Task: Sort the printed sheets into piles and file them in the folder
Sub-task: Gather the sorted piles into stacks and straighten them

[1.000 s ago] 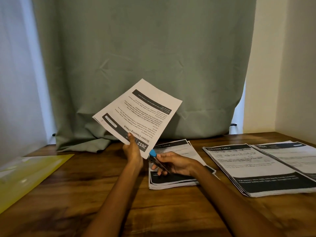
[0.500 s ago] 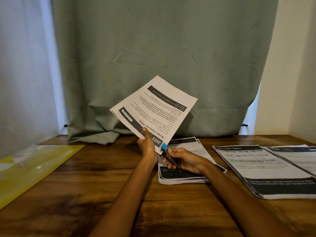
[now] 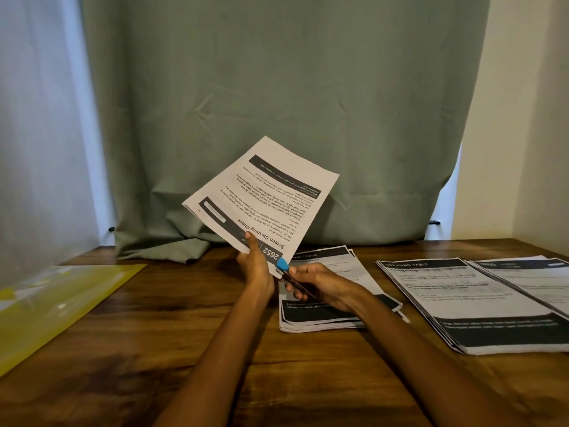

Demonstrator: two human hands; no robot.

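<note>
Printed sheets (image 3: pixel 261 204), a thin stapled-looking set headed "Screen Cleaning Check", are hanging above the wooden table (image 3: pixel 184 334), pinched at one corner by our left hand (image 3: pixel 257 266). Our right hand (image 3: pixel 320 286) is gripping a slim blue-tipped tool (image 3: pixel 286 269) against that corner. A careless pull risks tearing the limp paper or scattering the stack (image 3: pixel 332 309) lying beneath; the glossy yellow folder (image 3: pixel 61 303) is waiting at left.

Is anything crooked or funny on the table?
Yes. The middle pile is messy, its sheets fanned out crooked, unlike the neater piles on the right. The sheet in the left hand is upside down.
</note>
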